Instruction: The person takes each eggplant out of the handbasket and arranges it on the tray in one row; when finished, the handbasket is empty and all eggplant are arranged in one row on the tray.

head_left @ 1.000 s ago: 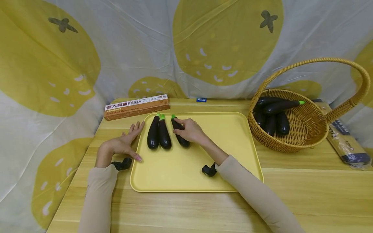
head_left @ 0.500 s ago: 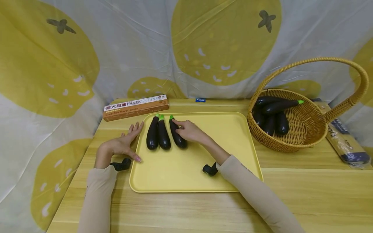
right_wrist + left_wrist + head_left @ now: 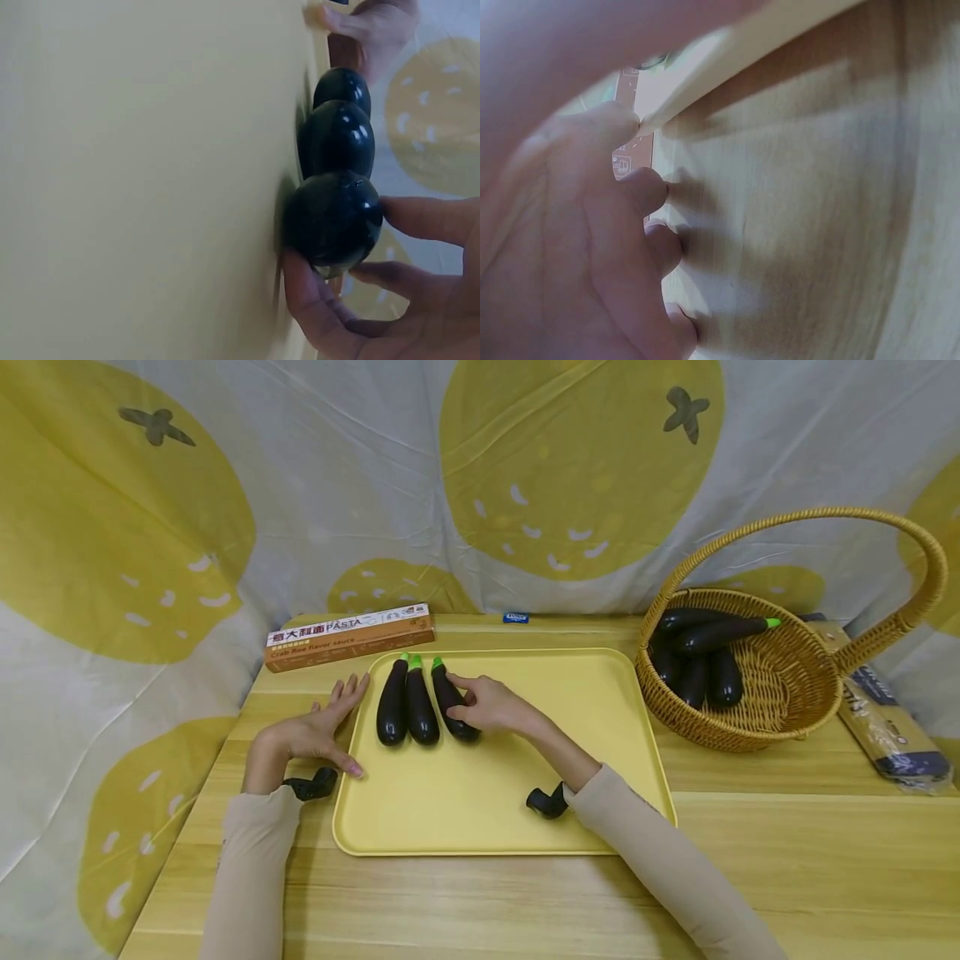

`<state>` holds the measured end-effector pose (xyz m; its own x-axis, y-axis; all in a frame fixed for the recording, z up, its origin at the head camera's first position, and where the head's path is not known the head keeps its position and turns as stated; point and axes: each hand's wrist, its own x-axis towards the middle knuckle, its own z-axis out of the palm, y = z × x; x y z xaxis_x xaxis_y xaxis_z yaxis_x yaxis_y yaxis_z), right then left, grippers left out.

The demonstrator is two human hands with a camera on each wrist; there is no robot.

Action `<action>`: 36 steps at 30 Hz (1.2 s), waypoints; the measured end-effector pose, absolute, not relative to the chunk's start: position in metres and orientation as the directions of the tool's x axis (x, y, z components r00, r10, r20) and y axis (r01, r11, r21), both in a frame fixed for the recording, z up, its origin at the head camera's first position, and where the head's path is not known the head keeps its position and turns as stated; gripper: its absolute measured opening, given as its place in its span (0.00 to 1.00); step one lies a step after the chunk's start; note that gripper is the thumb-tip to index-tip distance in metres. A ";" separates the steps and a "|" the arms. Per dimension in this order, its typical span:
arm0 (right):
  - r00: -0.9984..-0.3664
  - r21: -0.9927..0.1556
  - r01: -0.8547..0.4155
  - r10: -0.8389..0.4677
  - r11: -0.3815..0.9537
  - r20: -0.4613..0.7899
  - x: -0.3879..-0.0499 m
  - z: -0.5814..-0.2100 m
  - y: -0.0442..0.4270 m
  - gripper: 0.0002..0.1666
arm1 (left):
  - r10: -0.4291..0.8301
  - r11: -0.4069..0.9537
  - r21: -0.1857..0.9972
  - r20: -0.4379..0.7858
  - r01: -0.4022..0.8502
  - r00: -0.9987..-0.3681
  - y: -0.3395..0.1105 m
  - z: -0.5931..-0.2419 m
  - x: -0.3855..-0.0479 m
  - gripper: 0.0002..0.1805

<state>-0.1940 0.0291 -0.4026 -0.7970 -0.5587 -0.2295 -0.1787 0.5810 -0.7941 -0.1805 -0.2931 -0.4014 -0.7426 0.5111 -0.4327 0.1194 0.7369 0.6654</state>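
Three dark eggplants with green stem ends lie side by side at the left of a yellow tray [image 3: 510, 810]. My right hand [image 3: 491, 704] holds the rightmost eggplant [image 3: 450, 697]; in the right wrist view its fingers and thumb are on either side of that eggplant [image 3: 334, 221]. The left eggplant [image 3: 393, 706] and the middle eggplant [image 3: 422, 706] lie close together. My left hand [image 3: 311, 733] is spread at the tray's left edge, thumb on the rim. Its fingers [image 3: 649, 191] reach down to the wooden table in the left wrist view.
A wicker basket [image 3: 795, 727] with a tall handle holds several eggplants to the right of the tray. A pasta box [image 3: 350, 639] lies behind the tray's left corner, and a small blue packet [image 3: 515, 617] at the back. A plastic-wrapped package [image 3: 892, 731] lies beside the basket.
The rightmost eggplant has shifted slightly left, closer to the other two, with its stem end now straighter. My right hand has slid down along it. The left hand has stayed put.
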 end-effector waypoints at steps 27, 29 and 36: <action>-0.808 -0.829 -0.121 -0.539 0.546 -0.237 -0.187 -0.402 0.025 0.41 | 0.521 0.727 0.676 -0.427 0.121 -0.739 -0.295 -0.402 -0.181 0.85; -0.808 -0.832 -0.105 -0.534 0.544 -0.247 -0.187 -0.402 0.025 0.41 | 0.519 0.728 0.675 -0.427 0.120 -0.740 -0.294 -0.402 -0.181 0.85; -0.810 -0.835 -0.109 -0.535 0.540 -0.240 -0.189 -0.403 0.030 0.40 | 0.517 0.731 0.671 -0.427 0.124 -0.742 -0.294 -0.403 -0.182 0.85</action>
